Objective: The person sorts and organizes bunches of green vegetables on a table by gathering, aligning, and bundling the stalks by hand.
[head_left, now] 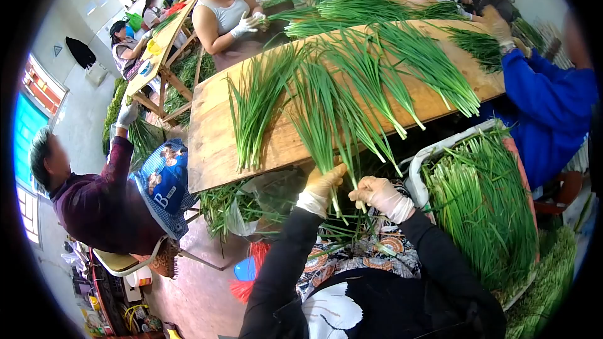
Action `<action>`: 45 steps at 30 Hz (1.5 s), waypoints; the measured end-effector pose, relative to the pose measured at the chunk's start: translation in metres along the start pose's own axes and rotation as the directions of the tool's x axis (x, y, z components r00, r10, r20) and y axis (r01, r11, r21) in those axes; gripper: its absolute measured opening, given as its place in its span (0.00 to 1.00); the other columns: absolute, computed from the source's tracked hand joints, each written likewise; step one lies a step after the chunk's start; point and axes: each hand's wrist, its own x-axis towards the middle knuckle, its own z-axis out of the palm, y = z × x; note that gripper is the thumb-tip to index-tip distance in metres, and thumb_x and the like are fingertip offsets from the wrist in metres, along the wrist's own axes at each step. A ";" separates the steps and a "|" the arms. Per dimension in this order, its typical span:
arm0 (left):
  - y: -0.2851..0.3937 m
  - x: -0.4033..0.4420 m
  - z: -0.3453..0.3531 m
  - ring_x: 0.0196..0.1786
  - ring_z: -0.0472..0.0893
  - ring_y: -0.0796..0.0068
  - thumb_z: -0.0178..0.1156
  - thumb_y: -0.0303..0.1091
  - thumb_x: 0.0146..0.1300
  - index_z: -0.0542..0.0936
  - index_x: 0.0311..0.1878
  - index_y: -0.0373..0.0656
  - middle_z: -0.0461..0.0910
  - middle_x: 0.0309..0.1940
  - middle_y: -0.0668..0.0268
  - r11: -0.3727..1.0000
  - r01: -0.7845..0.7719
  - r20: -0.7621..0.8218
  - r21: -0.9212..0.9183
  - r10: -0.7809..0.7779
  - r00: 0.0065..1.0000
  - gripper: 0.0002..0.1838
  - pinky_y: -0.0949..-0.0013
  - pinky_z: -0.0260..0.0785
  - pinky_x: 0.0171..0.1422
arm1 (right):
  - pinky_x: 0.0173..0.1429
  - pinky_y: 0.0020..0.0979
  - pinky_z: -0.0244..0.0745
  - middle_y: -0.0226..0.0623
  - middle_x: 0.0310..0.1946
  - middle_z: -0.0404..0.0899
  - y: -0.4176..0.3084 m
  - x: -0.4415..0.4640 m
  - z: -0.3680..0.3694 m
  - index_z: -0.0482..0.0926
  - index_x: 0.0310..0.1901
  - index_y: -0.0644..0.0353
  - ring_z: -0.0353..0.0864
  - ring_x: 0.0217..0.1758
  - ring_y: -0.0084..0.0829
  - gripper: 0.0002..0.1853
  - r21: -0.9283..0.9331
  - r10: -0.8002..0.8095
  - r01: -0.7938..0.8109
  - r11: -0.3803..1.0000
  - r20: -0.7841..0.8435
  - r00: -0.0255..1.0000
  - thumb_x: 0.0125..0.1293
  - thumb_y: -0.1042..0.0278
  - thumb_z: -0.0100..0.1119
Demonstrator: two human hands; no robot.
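My left hand (325, 183), in a pale glove, is closed around the stem ends of a bunch of long green stalks (316, 122) at the table's near edge. Just right of it, my right hand (375, 194), also gloved, pinches the pale end of a thin stalk (349, 160). The leaves of both spread away over the wooden table (213, 132). A separate bunch (254, 113) lies to the left, and several loose stalks (370, 81) and a thicker bunch (433, 66) lie to the right.
A crate (419, 179) full of stalks stands right of my lap. A person in blue (546, 107) sits at the right, one in dark purple (100, 194) at the left. Across the table is a person in a grey top (229, 16). More greens lie beneath the table.
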 end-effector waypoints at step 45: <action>0.056 -0.007 -0.006 0.23 0.70 0.85 0.67 0.40 0.45 0.75 0.40 0.40 0.79 0.37 0.63 0.933 -0.358 -0.050 0.017 0.359 0.932 0.21 0.83 0.62 0.26 | 0.24 0.32 0.70 0.38 0.17 0.72 0.027 0.005 0.027 0.71 0.22 0.59 0.75 0.21 0.36 0.16 -0.757 -0.629 0.552 0.349 0.247 0.737 0.58 0.55 0.49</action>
